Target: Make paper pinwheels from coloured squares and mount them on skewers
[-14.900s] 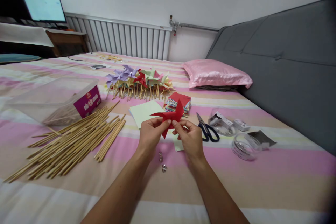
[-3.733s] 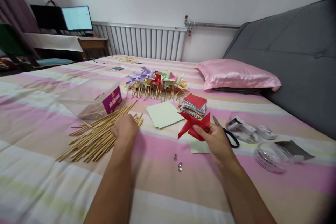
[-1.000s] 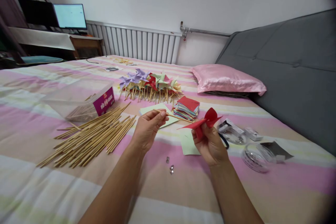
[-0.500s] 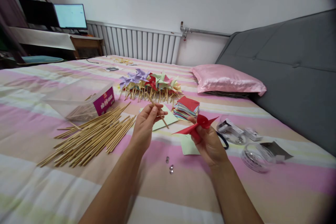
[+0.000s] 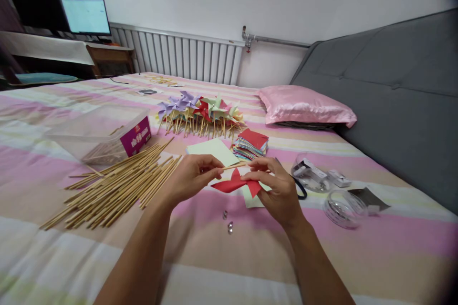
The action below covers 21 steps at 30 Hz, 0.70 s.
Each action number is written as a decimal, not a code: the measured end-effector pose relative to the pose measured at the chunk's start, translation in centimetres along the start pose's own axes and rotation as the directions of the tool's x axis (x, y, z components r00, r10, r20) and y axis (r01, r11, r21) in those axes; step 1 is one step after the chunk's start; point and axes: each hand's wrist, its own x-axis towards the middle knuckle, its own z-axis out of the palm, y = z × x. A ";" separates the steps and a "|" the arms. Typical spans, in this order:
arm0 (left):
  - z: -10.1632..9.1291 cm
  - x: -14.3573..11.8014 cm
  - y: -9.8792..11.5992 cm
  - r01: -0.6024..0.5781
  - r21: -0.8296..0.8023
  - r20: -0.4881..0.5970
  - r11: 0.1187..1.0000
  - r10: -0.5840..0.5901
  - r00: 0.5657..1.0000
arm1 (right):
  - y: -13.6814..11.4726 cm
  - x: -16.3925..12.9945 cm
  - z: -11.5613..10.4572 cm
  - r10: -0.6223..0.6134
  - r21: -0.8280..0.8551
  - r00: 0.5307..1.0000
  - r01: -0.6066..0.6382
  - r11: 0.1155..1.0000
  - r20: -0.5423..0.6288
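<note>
My left hand is closed on one end of a thin wooden stick, which lies nearly level and points to the right. My right hand pinches a red paper pinwheel, its folded blades spreading to the left beneath the stick. The stick's far end meets the fingers of my right hand; whether it touches the pinwheel is hidden. Below the hands, several small shiny metal pieces lie on the striped bedspread. Behind them are a pale green paper sheet and a stack of coloured paper squares.
Loose wooden sticks and a clear plastic box lie on the left. Finished pinwheels are piled farther back. Round clear containers and dark-handled scissors sit at right, with a pink pillow beyond.
My left hand has turned the stick from steep to nearly level and brought it to my right hand. The red pinwheel has moved left and tilted. The view has shifted slightly.
</note>
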 end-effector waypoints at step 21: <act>-0.1 -0.5 0.7 0.006 0.044 0.135 0.999 -0.012 0.991 | -0.2 -0.5 1.0 -0.135 -0.113 0.982 0.120 0.986 -0.132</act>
